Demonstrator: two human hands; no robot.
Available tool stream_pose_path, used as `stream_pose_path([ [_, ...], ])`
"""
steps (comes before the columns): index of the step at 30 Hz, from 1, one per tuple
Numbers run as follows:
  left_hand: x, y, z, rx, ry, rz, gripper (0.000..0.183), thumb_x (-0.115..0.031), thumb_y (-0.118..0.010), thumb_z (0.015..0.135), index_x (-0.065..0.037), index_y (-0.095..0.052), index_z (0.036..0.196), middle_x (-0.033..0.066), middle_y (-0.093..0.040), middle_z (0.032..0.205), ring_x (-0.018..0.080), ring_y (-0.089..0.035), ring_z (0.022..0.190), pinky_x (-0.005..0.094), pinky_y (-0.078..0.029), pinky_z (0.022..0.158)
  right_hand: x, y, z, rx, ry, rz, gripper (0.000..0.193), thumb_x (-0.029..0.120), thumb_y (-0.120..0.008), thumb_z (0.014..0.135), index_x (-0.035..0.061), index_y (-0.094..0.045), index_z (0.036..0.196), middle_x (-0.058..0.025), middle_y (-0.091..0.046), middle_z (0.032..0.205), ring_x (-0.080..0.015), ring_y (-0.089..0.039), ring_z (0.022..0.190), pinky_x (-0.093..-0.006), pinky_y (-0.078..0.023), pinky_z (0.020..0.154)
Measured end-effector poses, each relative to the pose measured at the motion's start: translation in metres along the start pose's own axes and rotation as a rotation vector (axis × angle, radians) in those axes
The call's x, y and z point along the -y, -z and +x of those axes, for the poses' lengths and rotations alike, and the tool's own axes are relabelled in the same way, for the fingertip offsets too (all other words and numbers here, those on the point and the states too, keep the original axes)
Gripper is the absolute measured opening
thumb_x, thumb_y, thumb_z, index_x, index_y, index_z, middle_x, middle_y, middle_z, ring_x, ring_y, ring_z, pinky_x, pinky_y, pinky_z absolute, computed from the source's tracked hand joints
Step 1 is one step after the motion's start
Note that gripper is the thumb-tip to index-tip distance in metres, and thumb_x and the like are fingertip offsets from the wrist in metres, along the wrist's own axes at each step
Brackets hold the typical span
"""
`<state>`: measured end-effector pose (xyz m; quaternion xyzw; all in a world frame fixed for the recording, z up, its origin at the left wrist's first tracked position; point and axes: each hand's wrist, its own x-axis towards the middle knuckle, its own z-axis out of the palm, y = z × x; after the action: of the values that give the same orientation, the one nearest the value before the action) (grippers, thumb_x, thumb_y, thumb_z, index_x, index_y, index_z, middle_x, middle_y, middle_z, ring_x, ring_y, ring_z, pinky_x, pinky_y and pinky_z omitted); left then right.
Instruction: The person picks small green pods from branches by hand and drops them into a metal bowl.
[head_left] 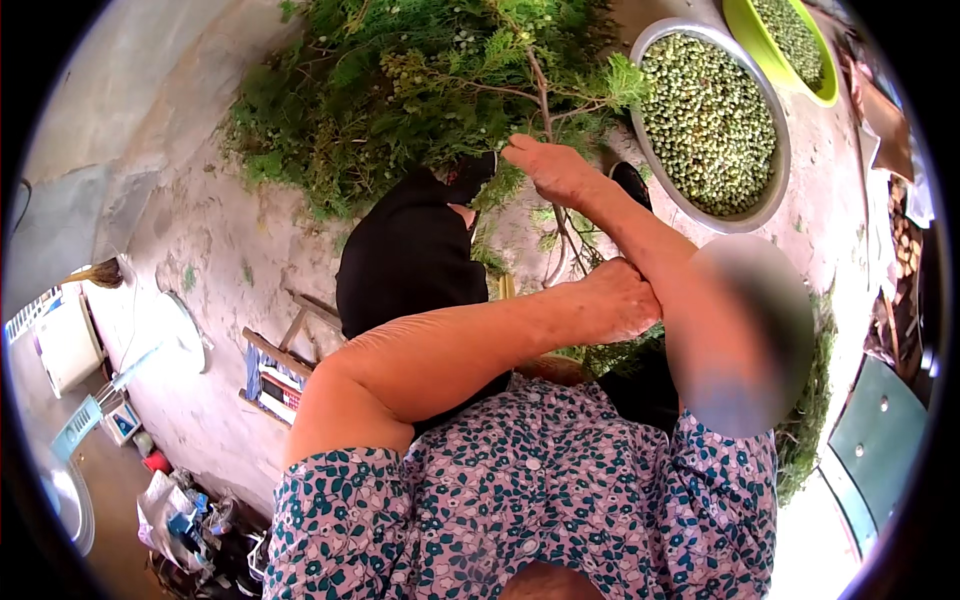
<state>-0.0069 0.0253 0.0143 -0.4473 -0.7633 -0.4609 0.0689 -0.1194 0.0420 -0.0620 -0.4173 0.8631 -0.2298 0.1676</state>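
Note:
A leafy evergreen branch (544, 90) with a thin brown stem runs down toward me, its lower part passing behind my right hand. My left hand (622, 300) is closed around the branch's lower stem, just beside my right forearm. Farther up, my right hand (555, 172) reaches across the stem with its fingers pinched together at the side twigs. What lies between those fingertips is too small to make out. Beyond my hands spreads a large heap of cut green branches (330, 120) with small pale green cones among the leaves.
A metal basin (783, 150) full of round green cones stands at the far right. Behind it is a lime-green tub (832, 90) with more of them. On the left are a wooden stool (275, 350), a broom (100, 273) and a cluttered pile (190, 525).

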Motion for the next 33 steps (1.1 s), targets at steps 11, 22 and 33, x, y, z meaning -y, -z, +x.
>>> stream_pose_path([
  [11,0.019,0.011,-0.01,-0.266,1.369,-0.848,0.022,-0.003,-0.054,0.069,0.004,-0.057,0.089,0.0093,-0.057,0.08,0.0142,-0.053,0.066,0.0273,-0.044,0.06,-0.04,-0.008,-0.003,-0.386,-0.276,0.372,0.009,0.012,-0.065,0.067,0.0095,-0.066,0.076,-0.0106,-0.055,0.075,-0.0248,-0.055,0.073,-0.0326,-0.045,0.064],
  [22,0.078,0.053,0.004,-0.826,0.995,-0.09,0.039,-0.019,-0.059,0.077,-0.001,-0.049,0.11,0.0176,-0.05,0.107,0.0361,-0.045,0.096,0.04,-0.037,0.082,-0.003,0.026,-0.024,-0.576,-0.479,1.321,0.012,0.0,-0.061,0.072,-0.0024,-0.06,0.084,-0.0036,-0.061,0.075,-0.0104,-0.055,0.066,-0.0242,-0.045,0.058],
  [33,0.072,0.097,0.041,-0.74,0.702,-0.708,0.008,0.0,-0.061,0.076,0.003,-0.063,0.083,0.0005,-0.06,0.074,0.0062,-0.051,0.064,0.0212,-0.041,0.06,-0.001,0.049,-0.022,-0.571,-0.387,0.557,0.029,0.011,-0.069,0.066,0.0011,-0.056,0.09,-0.0081,-0.062,0.08,-0.0147,-0.056,0.065,-0.0301,-0.048,0.062],
])
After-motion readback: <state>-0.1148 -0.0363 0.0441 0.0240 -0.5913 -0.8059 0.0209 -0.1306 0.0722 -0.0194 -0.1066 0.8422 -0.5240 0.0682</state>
